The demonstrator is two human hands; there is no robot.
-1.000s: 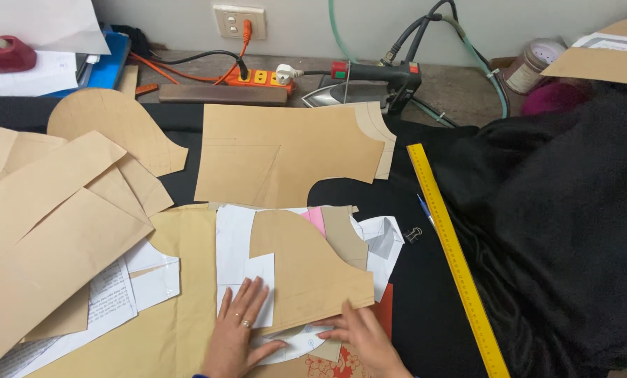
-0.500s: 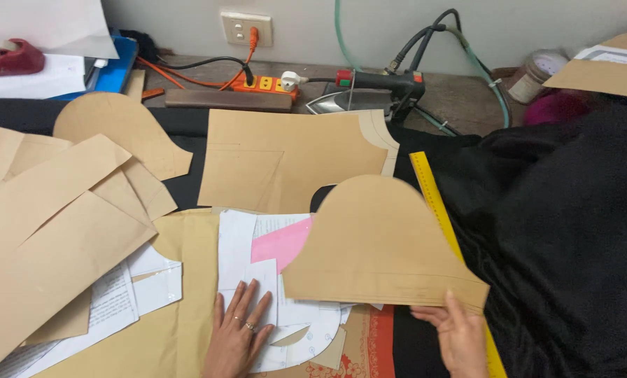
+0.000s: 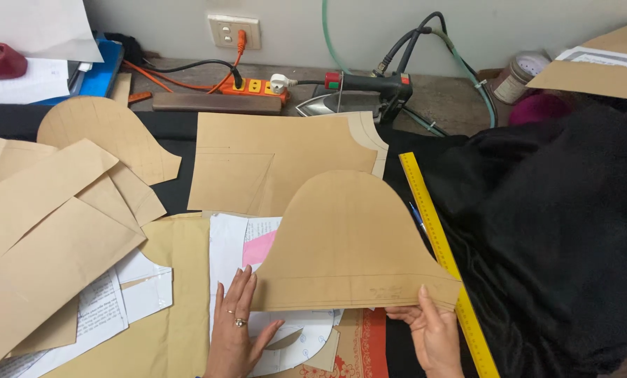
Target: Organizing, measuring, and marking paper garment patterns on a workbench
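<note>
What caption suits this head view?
Right hand lifts a bell-shaped brown paper pattern; left hand presses white sheets.

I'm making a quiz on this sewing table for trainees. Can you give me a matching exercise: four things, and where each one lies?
Things:
1. bell-shaped pattern piece
2. yellow ruler
3. iron
4. black fabric

Places:
a. at the back, by the power strip
b. heaped on the right
c. held at its lower edge by the right hand
d. slanting between the paper patterns and the fabric

Pairs: 1-c, 2-d, 3-a, 4-b
</note>
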